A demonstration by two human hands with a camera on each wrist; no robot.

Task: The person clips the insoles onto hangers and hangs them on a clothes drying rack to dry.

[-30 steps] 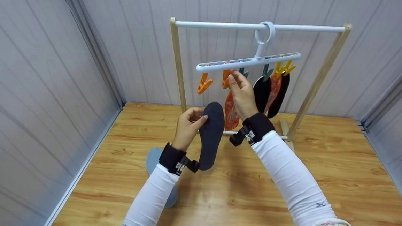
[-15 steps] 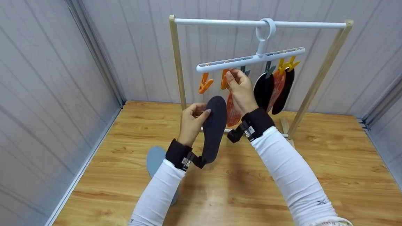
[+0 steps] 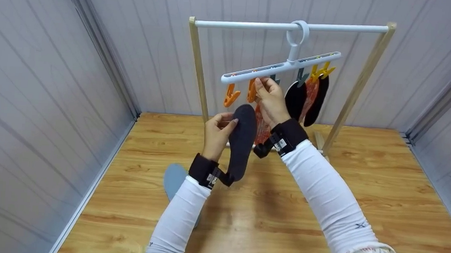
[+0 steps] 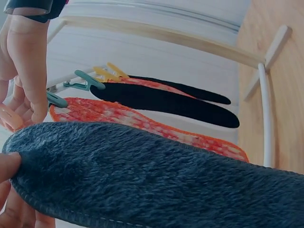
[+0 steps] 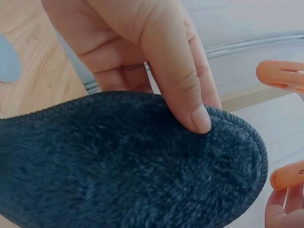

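My left hand [image 3: 221, 124] grips the toe end of a dark grey fleece insole [image 3: 242, 143], held upright just below a white clip hanger [image 3: 280, 67]. In the right wrist view the left hand's fingers [image 5: 142, 47] curl over the insole [image 5: 128, 166]. My right hand [image 3: 260, 85] pinches an orange clip [image 3: 252, 90] on the hanger, right above the insole's tip. An orange patterned insole [image 4: 142, 121] hangs from a teal clip [image 4: 83, 80] just behind. Two black insoles [image 3: 294, 99] and another orange one [image 3: 311, 94] hang further right.
The hanger hooks on a white rail [image 3: 251, 25] between wooden posts [image 3: 198, 66]. A free orange clip [image 3: 230, 95] hangs at the hanger's left end. A blue-grey insole [image 3: 173, 178] lies on the wooden floor under my left forearm. Grey panel walls close in on both sides.
My left hand has lifted the dark insole up and slightly right, toward the orange clip. The right hand stays on the clip, and the hanger's right end has tipped up a little.
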